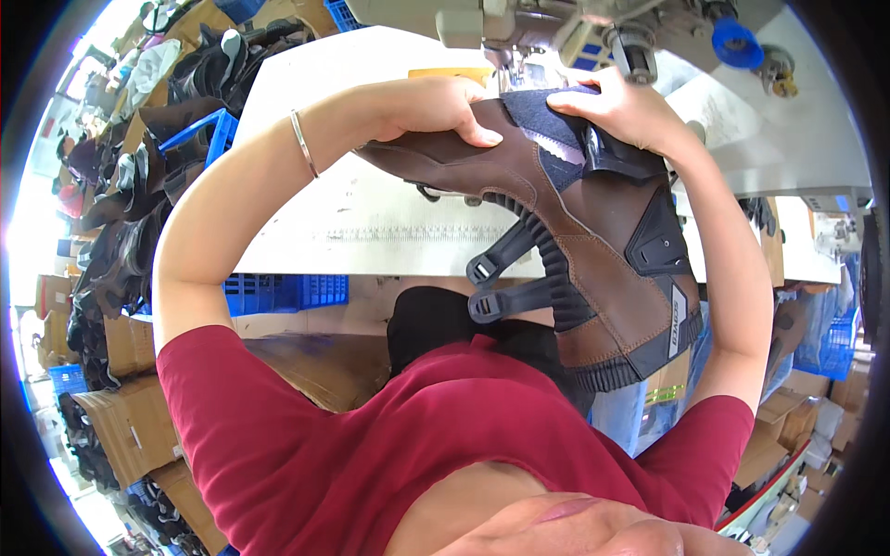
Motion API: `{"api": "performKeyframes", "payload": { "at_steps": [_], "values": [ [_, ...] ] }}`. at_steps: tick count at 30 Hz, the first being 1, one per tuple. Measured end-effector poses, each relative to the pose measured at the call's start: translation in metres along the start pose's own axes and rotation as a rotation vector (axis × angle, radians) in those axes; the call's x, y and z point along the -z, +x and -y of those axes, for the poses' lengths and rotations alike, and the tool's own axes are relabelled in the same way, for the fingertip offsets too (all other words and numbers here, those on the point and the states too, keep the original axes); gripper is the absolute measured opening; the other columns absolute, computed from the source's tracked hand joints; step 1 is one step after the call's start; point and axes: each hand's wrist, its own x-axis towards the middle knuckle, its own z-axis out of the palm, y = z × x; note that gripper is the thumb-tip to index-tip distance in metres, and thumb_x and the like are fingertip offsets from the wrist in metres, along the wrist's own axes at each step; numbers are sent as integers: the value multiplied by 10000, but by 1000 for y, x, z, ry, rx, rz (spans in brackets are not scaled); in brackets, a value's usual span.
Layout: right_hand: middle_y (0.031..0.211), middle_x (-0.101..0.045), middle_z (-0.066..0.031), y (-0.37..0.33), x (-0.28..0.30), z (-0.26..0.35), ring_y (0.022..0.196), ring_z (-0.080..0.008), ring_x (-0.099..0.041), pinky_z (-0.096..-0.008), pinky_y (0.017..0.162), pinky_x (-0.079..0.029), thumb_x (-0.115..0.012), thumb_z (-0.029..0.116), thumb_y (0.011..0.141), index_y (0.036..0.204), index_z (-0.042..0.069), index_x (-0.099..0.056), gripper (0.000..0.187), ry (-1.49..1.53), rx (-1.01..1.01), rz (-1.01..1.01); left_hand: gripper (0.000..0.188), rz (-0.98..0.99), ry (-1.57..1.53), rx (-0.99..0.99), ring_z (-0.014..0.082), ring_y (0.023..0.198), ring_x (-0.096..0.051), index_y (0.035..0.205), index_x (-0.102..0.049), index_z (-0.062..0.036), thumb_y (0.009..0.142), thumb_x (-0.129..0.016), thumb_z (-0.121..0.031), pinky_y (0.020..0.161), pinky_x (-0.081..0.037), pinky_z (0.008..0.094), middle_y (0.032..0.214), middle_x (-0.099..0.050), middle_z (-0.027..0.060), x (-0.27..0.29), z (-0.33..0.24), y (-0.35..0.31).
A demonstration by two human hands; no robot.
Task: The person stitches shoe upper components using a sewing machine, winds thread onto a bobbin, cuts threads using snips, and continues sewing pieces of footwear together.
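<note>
A brown leather boot upper point(593, 250) with black ribbed edging hangs from the sewing machine point(505, 56) toward my lap. Two black buckle straps point(510, 301) stick out from its left side. My left hand point(450, 107) grips the brown leather just left of the needle area, thumb on top and fingers hidden beneath. On the other side, my right hand point(616, 107) pinches the dark fabric lining point(542, 116), its thumb lying over the edge. The lining's edge lies under or close to the presser foot; I cannot tell which.
The white sewing table point(371, 218) has a ruler scale printed along its front. Blue plastic crates point(287, 292) stand below and left of it. Piles of dark shoe parts point(120, 213) and cardboard boxes point(130, 426) crowd the left side. More boxes point(788, 417) are at the right.
</note>
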Motion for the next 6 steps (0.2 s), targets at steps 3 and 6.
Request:
{"api": "performKeyframes", "payload": {
  "at_steps": [3,6],
  "values": [
    [756,-644,-169,15,-7,-49,645,-266,-585,-334,595,-443,-695,412,741,887,1,-645,439,117,-129,-45,472,29,-54,-168,147,917,-586,1199,-555,-31,753,-687,-109,810,-455,238,1057,-621,82,15,-4,2],
    [853,-648,-232,5,20,-76,804,-243,-657,-422,727,-471,-663,542,725,965,-2,-633,596,-70,44,-67,364,-124,15,-150,210,891,-610,1128,-587,-49,777,-659,-115,785,-488,303,1028,-627,85,25,-32,4]
  ]
}}
